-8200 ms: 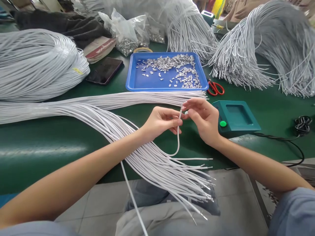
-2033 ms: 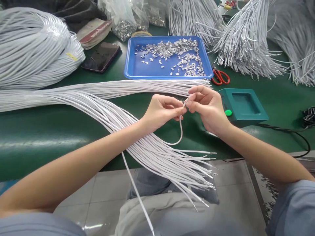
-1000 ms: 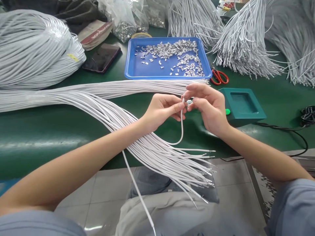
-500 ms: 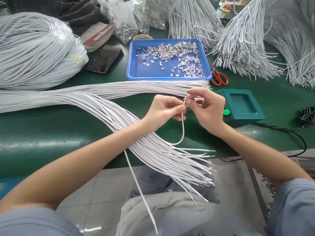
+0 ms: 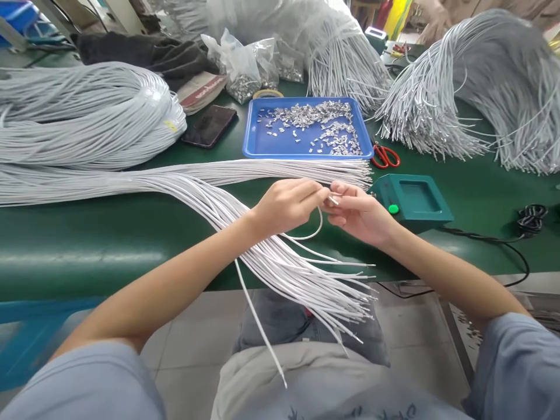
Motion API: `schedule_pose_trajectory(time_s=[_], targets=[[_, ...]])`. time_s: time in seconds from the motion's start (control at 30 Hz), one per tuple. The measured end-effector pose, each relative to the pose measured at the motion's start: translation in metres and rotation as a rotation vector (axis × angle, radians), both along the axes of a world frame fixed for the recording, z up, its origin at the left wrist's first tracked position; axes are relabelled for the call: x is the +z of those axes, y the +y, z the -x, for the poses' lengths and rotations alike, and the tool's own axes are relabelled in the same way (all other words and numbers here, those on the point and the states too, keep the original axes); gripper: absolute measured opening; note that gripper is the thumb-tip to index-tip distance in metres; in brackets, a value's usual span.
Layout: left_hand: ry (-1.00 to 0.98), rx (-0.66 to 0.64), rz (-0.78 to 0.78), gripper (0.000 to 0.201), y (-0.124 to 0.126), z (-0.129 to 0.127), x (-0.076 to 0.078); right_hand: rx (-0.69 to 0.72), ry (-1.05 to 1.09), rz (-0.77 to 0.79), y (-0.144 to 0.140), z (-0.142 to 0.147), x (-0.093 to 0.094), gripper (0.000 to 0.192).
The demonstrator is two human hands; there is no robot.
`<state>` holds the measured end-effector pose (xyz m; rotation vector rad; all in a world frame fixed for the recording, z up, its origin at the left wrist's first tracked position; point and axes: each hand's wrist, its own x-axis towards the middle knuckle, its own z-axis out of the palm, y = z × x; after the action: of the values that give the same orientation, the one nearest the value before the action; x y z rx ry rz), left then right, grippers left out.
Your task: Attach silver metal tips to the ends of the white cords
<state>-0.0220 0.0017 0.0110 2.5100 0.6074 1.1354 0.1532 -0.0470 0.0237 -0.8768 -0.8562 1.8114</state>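
White wire (image 5: 315, 224) loops up between both hands, above the tabletop's (image 5: 87, 245) near edge at centre. Left hand (image 5: 286, 204) pinches the wire end w/ thumb & fingers; right hand (image 5: 356, 211) closed on a small metal clip (image 5: 333, 200) at the wire tip. Wire bundle (image 5: 262, 256) fans off the near edge under the left forearm. Blue tray (image 5: 262, 140) of clips sits toward the far edge; green box (image 5: 411, 201) just right of the hands, red scissors (image 5: 384, 156) behind it.
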Motion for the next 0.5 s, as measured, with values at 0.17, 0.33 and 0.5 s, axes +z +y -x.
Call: schedule_pose_trajectory(time_s=[0.17,0.33,0.5], targets=[[-0.285,0.106,0.616,0.017,-0.023,-0.016,0.008,-0.267,-0.375,-0.472,0.01,-0.006,-0.009,0.032],[-0.437,-0.049,1.223,0.019,-0.024,-0.017,0.016,-0.41,-0.859,-0.995,0.007,-0.007,-0.019,0.036],[-0.47,-0.094,1.392,0.021,-0.02,-0.015,0.016,-0.424,-1.1,-1.255,0.009,-0.011,-0.019,0.027]])
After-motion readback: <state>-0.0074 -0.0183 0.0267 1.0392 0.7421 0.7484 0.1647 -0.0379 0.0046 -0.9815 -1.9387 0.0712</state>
